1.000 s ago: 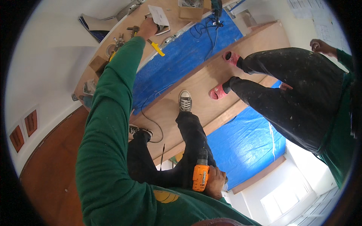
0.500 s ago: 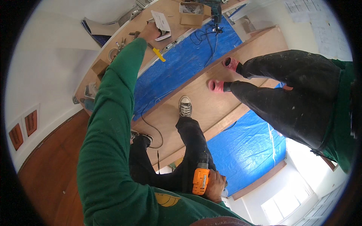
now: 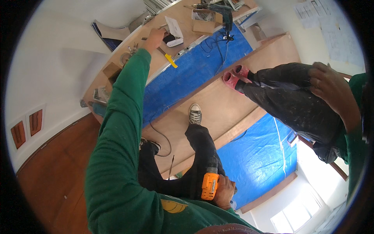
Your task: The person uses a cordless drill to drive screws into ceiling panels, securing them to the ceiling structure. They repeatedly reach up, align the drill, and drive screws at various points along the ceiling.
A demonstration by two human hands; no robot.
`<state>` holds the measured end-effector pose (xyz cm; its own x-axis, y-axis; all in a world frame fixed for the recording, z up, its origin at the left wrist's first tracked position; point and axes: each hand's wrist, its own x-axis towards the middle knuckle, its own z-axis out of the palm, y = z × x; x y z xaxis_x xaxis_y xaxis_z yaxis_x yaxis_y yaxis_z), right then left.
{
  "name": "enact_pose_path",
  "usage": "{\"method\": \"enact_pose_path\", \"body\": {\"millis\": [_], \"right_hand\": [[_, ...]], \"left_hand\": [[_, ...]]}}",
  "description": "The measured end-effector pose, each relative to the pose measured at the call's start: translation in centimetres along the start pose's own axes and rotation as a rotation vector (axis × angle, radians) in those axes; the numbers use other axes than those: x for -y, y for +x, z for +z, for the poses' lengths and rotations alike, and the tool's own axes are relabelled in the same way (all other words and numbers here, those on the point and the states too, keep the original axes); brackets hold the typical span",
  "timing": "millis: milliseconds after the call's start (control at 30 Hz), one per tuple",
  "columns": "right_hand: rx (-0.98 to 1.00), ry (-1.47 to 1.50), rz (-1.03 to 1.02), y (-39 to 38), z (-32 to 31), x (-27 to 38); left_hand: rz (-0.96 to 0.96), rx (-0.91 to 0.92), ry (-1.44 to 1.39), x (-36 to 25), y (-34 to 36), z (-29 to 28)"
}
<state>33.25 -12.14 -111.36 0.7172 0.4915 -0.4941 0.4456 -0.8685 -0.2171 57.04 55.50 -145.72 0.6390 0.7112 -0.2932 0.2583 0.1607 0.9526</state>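
Note:
My left hand [image 3: 155, 39] reaches far out over the long wooden board. Its fingers are drawn together at the edge of an opened white carton [image 3: 174, 34] with a dark inside; what they hold, if anything, is too small to make out. Beside that hand lies a tool with a yellow handle [image 3: 170, 61], its end sticking out past the board's edge. My right hand [image 3: 224, 192], low in front of my body, is wrapped round the grip of an orange cordless drill [image 3: 210, 186]. The drill's dark chuck points away from me, over my thigh.
A brown cardboard box [image 3: 203, 22] and a dark corded power tool [image 3: 221, 9] lie farther right on the board. Blue tarp [image 3: 183, 72] lies below, with a cable across it. A person in pink shoes [image 3: 235, 76] stands on the plywood [image 3: 222, 101] at right.
My left hand has drawn back from inside the white carton to its left edge. The other person's feet have moved closer together, and a hand of theirs has come into view.

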Motion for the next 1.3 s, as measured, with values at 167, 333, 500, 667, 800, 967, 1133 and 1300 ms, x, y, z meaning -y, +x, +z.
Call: {"method": "enact_pose_path", "body": {"millis": [167,333,500,667,800,967,1133,1300], "right_hand": [[0.028,-0.061,0.032,-1.0,0.4,0.6],[0.061,-0.016,-0.004,-0.1,-1.7,1.0],[0.066,0.025,-0.108,1.7,-3.8,1.1],[0.133,0.029,-0.158,4.4,-5.2,0.8],[0.127,0.28,-0.221,6.8,-8.3,-0.1],[0.15,0.611,-0.265,9.9,-8.2,-1.9],[0.108,0.623,-0.395,11.6,-14.4,8.6],[0.09,0.595,-0.567,10.6,-20.8,14.5]], "left_hand": [[-0.287,0.012,-0.898,-3.4,-4.3,2.3],[-0.309,0.211,-1.347,-7.4,-11.9,-1.4],[-0.172,0.466,-1.485,-17.3,-17.4,-4.4],[-0.113,0.398,-1.388,-31.9,-24.3,-4.7],[-0.02,0.331,-1.339,-36.2,-29.7,-6.0],[-0.344,0.189,-1.768,-25.4,-39.3,-8.6],[-0.225,0.254,-0.743,-24.5,-53.3,-3.6],[-0.529,0.02,-0.966,-22.4,-60.5,-5.7]]}}
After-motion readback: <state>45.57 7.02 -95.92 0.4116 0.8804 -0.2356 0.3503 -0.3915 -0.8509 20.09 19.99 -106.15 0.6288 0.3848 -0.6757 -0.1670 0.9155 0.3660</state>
